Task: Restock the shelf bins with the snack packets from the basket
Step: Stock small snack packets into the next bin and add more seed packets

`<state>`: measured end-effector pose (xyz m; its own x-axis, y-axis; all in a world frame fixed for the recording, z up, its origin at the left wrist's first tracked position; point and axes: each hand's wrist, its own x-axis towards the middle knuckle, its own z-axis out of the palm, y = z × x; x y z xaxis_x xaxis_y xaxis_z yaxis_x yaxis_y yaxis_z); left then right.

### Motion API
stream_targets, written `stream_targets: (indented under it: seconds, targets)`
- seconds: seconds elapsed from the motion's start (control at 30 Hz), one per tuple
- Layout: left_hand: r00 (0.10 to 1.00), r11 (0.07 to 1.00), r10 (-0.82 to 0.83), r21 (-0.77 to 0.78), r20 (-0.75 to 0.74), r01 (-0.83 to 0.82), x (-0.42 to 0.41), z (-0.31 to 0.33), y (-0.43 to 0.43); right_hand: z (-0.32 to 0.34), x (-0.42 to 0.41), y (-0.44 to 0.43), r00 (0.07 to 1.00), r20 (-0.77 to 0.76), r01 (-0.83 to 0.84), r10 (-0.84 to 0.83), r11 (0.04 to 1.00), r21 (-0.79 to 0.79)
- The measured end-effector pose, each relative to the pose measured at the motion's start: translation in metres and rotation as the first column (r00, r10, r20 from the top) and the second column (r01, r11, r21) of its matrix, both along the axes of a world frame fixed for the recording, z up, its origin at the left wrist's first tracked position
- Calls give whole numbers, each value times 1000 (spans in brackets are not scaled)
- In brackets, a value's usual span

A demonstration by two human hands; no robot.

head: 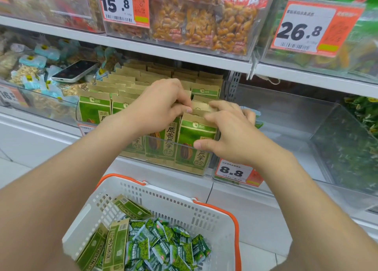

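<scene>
Though half behind left hand (157, 104) and right hand (231, 131), front packets (189, 134).

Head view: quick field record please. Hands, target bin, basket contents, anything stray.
left hand: fingers curled over the tops of the seed packets standing in the bin
right hand: thumb on the face of the front packet, fingers over its top edge
bin: clear, packets upright in rows
basket: white, orange handles, below the bin
basket contents: a few spare packets lying flat, many small green sachets
stray: phone lying on the snacks in the bin to the left
price tag: 8.8, right of the bin
</scene>
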<state>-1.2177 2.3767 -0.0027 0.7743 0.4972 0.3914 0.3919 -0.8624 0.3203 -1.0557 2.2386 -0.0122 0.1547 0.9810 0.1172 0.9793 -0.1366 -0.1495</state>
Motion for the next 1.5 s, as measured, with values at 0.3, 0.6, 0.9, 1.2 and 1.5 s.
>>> stream_targets:
  seconds: [0.3,0.6,0.9,1.2,1.5]
  targets:
    - [1000,993,-1,-116,14,3,-13,6,-18,9,14,4,955,-295,45,-22,996,72]
    - [986,996,60,70,-155,-49,-14,-8,-34,3,23,44,950,-201,272,-238,948,164]
    - [988,987,156,-33,-16,-157,-11,-16,-38,11,19,45,977,-172,146,-128,985,95]
    - [972,972,232,45,-28,-230,-12,-17,-50,14,16,23,960,-281,52,1,982,182]
    - [982,1000,25,-4,186,-25,-29,-18,-39,-16,-18,11,988,-132,135,-78,849,510]
